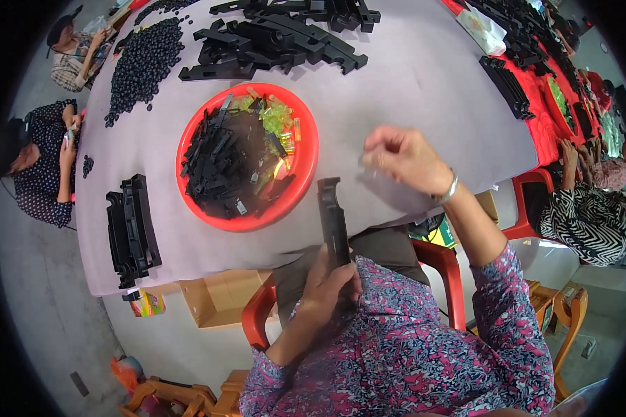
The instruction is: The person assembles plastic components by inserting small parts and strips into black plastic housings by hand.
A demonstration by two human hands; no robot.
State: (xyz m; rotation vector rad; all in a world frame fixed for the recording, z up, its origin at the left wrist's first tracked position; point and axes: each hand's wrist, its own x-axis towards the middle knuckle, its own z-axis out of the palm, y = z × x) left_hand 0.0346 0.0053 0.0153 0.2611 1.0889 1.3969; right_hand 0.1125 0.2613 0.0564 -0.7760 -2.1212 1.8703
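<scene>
Black all over, a long notched bar (334,222) is clasped at its near end by the left hand (327,281), at the near edge of the desk (410,76). The right hand (403,158) is raised over the desk, well apart from the left, its fingers curled toward the thumb; whether anything small is pinched there cannot be told. Left of the bar, a round red tray (310,182) is loaded with small black pieces (212,156) and yellow-green pieces (277,118). Farther left, black holders (133,229) are set side by side. Beyond the tray, long black parts (278,42) are piled near heaped black beads (145,66).
</scene>
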